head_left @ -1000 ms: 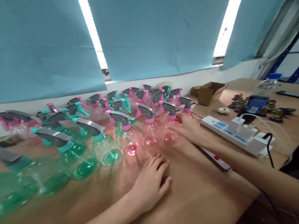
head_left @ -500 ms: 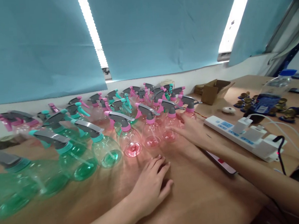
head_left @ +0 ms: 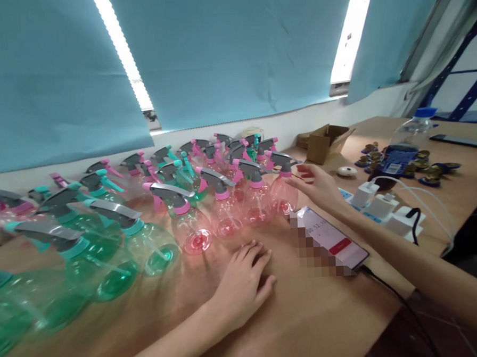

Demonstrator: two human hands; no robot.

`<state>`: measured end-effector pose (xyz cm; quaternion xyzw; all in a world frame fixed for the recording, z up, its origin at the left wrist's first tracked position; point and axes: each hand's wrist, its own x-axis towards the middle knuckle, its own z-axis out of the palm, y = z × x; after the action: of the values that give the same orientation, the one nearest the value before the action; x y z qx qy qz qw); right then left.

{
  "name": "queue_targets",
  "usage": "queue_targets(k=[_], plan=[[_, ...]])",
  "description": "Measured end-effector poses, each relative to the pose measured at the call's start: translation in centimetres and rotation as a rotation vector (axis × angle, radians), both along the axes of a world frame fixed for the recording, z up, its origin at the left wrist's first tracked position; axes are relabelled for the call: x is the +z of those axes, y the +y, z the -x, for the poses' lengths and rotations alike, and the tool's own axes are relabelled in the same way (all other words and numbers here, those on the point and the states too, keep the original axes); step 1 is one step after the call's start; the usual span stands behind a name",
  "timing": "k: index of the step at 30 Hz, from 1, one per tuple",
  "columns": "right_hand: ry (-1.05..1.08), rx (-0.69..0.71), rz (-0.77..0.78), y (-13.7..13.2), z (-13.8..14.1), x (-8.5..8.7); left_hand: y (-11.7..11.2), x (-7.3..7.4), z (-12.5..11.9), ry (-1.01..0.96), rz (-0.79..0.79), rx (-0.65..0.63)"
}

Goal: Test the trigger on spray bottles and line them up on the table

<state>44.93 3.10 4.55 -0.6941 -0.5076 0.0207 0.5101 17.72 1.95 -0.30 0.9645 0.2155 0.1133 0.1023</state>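
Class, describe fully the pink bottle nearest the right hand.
The pink bottle is see-through, plastic-looking and rounded, with a pink collar and grey-and-pink trigger head. It stands upright on the table, darker pink low down. The right hand is at its right side; whether they touch is unclear.

Far-L green btl [head_left: 4,324] cut by L edge, pwr strip [head_left: 371,217] part hid behind R forearm [head_left: 402,252], phone [head_left: 329,235] part pixelated.
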Motion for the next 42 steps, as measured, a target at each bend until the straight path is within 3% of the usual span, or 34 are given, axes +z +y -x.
queue_targets(k=[5, 9, 14, 19, 21, 26, 34, 39, 42], plan=[[0.053, 0.063, 0.016, 2.7, -0.1, -0.1, -0.1, 0.0, -0.3, -0.008, 0.001, -0.001], [0.073, 0.032, -0.014, 3.0, 0.3, -0.1, -0.3, 0.2, -0.1, -0.006, 0.005, -0.001], [0.062, -0.045, -0.096, 1.3, 0.6, 1.2, -0.5, 0.2, 0.4, -0.027, 0.014, -0.012], [0.021, -0.043, -0.101, -2.7, 1.8, 3.0, -0.8, -0.2, 1.8, -0.053, 0.028, -0.014], [-0.028, -0.034, -0.065, -4.4, 3.0, 3.3, -1.0, -0.2, 2.7, -0.071, 0.048, -0.002], [-0.084, 0.202, 0.009, -6.7, 7.8, 3.4, -1.7, 0.0, 4.9, -0.119, 0.129, 0.085], [0.026, 0.564, 0.051, -6.7, 15.6, 3.5, -2.3, 0.0, 9.3, -0.315, 0.284, 0.174], [0.069, 0.667, 0.148, -7.3, 20.2, 4.7, -2.8, -0.1, 12.1, -0.414, 0.353, 0.195], [0.080, 0.738, 0.080, -7.2, 22.6, 4.5, -3.4, -0.2, 13.8, -0.494, 0.391, 0.233]])
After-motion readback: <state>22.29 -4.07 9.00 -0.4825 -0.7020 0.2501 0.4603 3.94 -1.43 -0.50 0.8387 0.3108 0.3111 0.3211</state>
